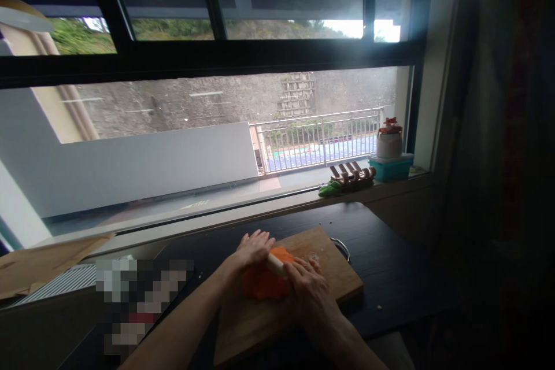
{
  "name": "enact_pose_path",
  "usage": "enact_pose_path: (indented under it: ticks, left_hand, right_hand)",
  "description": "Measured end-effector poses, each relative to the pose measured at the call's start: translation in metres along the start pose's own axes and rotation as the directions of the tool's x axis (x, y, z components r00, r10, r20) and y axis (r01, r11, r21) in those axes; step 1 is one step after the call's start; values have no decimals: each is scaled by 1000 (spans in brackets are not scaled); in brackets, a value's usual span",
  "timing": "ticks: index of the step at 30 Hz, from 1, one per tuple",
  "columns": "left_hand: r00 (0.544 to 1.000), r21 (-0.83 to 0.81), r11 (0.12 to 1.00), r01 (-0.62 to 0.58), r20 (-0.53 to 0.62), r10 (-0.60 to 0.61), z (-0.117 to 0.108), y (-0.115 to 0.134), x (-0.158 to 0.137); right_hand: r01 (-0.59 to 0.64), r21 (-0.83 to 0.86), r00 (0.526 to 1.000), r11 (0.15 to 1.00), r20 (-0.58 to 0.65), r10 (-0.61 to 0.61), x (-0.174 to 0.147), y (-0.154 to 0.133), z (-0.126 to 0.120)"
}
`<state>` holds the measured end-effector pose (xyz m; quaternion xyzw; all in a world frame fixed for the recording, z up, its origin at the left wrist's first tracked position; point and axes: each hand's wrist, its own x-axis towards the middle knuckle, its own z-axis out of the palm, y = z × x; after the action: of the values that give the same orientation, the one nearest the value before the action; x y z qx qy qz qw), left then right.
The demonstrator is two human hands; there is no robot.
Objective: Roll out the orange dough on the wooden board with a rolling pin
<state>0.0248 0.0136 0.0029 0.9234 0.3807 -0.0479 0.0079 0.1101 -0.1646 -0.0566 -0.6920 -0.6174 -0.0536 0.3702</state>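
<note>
A flattened orange sheet of what looks like dough (pixel 263 285) lies on a wooden cutting board (pixel 255 332). Across it rests a pale rolling pin (pixel 276 265), its middle showing between my two hands. My left hand (pixel 255 247) is over the pin's far-left end, its fingers pointing forward. Over the near-right end lies my right hand (pixel 307 278), with its fingers bent across the pin. Both hands hide the pin's ends. White powdery marks show on the board beyond my right hand.
The board sits on a dark table (pixel 390 277), and its metal handle (pixel 342 247) sticks out at the back. On the windowsill stand a teal box (pixel 391 167), a lidded jar (pixel 389 143), a brown slatted rack (pixel 353 174) and a green cloth (pixel 330 188). Cardboard (pixel 47 263) lies at left.
</note>
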Motion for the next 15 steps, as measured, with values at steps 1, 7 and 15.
enact_pose_path:
  ticks: [1, 7, 15]
  left_hand:
    - [1000, 6, 1000, -11, 21, 11, 0, -5, -7]
    - [997, 30, 999, -21, 71, 19, 1, -35, -43]
    - [996, -3, 1000, 28, 79, -28, 6, -34, -45]
  right_hand:
    - [30, 4, 1000, 1000, -7, -30, -2, -2, 3]
    - [147, -8, 988, 989, -41, -147, -14, -8, 19]
    - [126, -10, 991, 992, 44, -126, -16, -12, 1]
